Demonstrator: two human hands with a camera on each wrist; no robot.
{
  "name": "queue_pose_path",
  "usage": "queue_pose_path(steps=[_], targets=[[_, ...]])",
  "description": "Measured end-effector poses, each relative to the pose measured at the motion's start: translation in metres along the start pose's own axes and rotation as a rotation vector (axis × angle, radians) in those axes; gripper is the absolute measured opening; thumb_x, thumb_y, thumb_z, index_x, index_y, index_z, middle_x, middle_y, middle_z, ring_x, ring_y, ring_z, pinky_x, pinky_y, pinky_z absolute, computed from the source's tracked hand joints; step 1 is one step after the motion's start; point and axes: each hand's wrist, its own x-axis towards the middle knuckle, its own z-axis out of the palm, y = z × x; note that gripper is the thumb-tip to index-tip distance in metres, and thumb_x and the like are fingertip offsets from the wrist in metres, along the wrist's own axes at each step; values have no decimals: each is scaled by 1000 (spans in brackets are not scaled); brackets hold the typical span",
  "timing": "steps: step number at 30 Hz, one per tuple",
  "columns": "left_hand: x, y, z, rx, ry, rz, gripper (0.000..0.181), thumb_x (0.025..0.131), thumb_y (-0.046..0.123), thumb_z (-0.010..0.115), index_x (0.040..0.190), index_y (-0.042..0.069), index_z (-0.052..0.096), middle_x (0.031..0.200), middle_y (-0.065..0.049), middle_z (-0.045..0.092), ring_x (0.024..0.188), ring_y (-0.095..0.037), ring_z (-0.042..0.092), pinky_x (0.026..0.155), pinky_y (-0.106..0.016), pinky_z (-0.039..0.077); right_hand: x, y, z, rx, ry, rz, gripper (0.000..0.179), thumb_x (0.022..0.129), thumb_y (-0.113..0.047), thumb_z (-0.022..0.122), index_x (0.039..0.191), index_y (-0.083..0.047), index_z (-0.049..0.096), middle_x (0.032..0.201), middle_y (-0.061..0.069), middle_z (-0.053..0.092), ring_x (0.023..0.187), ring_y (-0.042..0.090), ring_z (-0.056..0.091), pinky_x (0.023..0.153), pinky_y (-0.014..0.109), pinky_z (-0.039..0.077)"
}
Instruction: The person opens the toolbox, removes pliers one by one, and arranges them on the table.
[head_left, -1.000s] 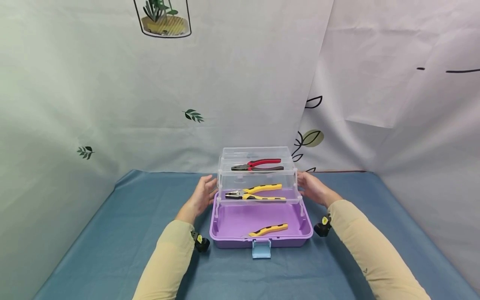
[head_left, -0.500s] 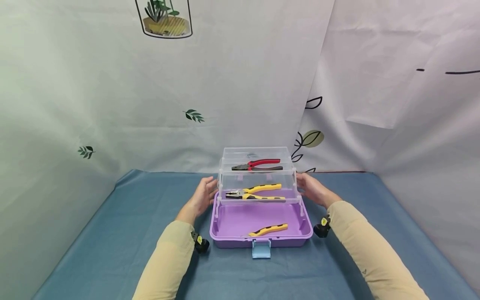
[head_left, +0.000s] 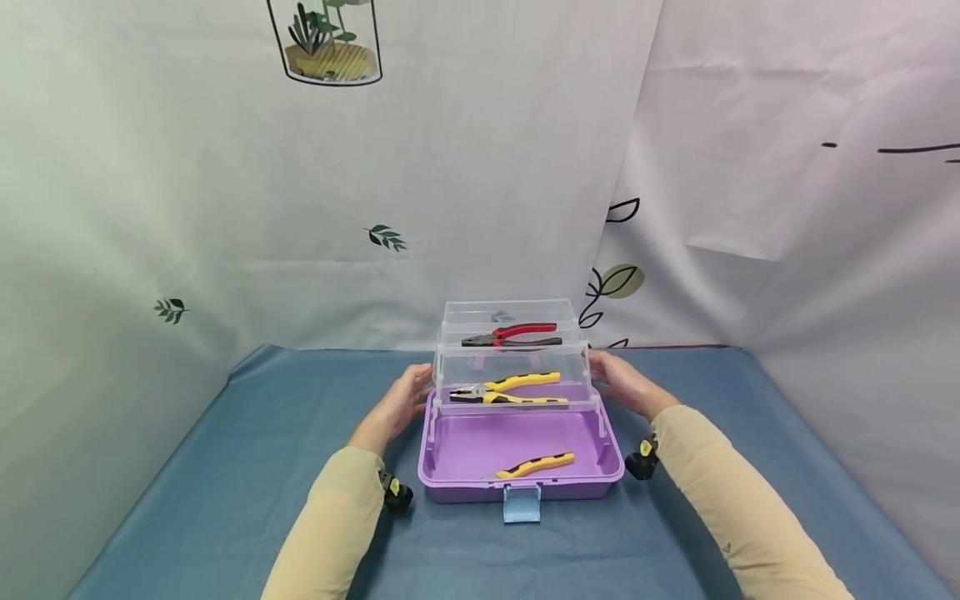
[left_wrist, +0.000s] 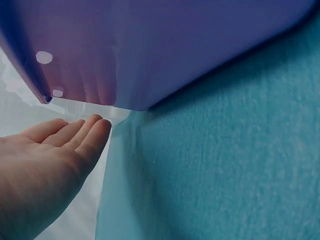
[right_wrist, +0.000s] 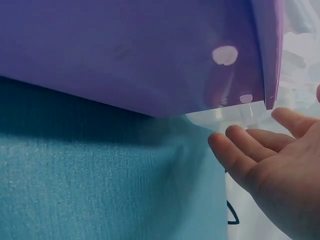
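Note:
A purple toolbox (head_left: 517, 493) stands with its clear two-level trays (head_left: 517, 362) raised. Red-and-black pliers (head_left: 497, 340) lie in the upper tray, and yellow-and-black pliers (head_left: 491, 392) in the lower one. From the base a yellow-and-black handle (head_left: 536, 465) shows; the rest of that tool is hard to see. My left hand (head_left: 399, 402) is at the box's left rear side, its fingers extended, as the left wrist view also shows. My right hand (head_left: 626, 385) mirrors it at the right rear, fingers loosely spread. Whether the fingertips touch the clear plastic I cannot tell.
A light blue latch (head_left: 521, 505) hangs down at the toolbox's front. Blue cloth (head_left: 225, 500) covers the table. Behind it hangs a pale printed curtain (head_left: 487, 167), close to the back of the box.
The head view has tilted slightly, so the whole scene sits a little lower. Both hands stay beside the toolbox, and the pliers have not moved in their trays.

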Motion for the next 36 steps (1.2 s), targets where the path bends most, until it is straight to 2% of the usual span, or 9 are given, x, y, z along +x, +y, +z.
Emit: queue_pose_path(steps=[8, 15, 21, 24, 28, 32, 36], targets=[[-4, 1, 2, 47, 38, -6, 66, 95, 34, 33, 147, -4, 22, 157, -21, 13, 141, -41, 20, 118, -52, 22, -3, -3, 1, -49, 4, -22, 56, 102, -39, 21, 149, -9, 26, 153, 20, 27, 140, 41, 26, 111, 61, 29], [-6, 4, 3, 84, 72, -37, 72, 95, 30, 47, 149, -3, 14, 157, -21, 11, 140, -40, 26, 116, -50, 27, -6, -6, -1, -89, 15, -31, 61, 101, -49, 20, 151, -15, 20, 155, 19, 22, 139, 42, 26, 108, 61, 34], [-12, 6, 3, 148, 47, 15, 76, 93, 28, 51, 149, -4, 13, 155, -24, 18, 137, -40, 32, 114, -50, 31, -11, -13, -5, -103, 26, -57, 60, 102, -46, 24, 152, -12, 17, 155, 21, 22, 138, 43, 28, 107, 62, 35], [-16, 8, 1, 194, 32, 36, 77, 93, 31, 52, 149, -4, 13, 155, -23, 17, 138, -39, 30, 114, -49, 32, -12, -16, -6, -122, 34, -61, 61, 102, -45, 25, 152, -11, 16, 154, 20, 23, 138, 43, 29, 107, 61, 36], [-20, 10, -2, 257, 36, 36, 76, 94, 31, 54, 150, -1, 16, 155, -23, 19, 140, -37, 26, 113, -49, 34, -15, -21, -8, -177, 66, -72, 67, 101, -47, 30, 152, -9, 13, 155, 21, 20, 137, 43, 30, 106, 59, 38], [-25, 12, -3, 316, 58, 29, 75, 93, 30, 57, 150, 0, 18, 152, -25, 26, 138, -37, 30, 111, -49, 37, -18, -25, -11, -251, 112, -108, 69, 99, -47, 37, 151, -6, 15, 154, 22, 21, 136, 43, 31, 106, 58, 39], [-33, 15, -2, 352, 68, 9, 76, 93, 32, 58, 150, 1, 18, 150, -24, 30, 136, -37, 35, 109, -48, 39, -21, -29, -12, -379, 166, -150, 71, 98, -46, 43, 150, -4, 21, 153, 22, 26, 137, 42, 30, 108, 59, 35]])
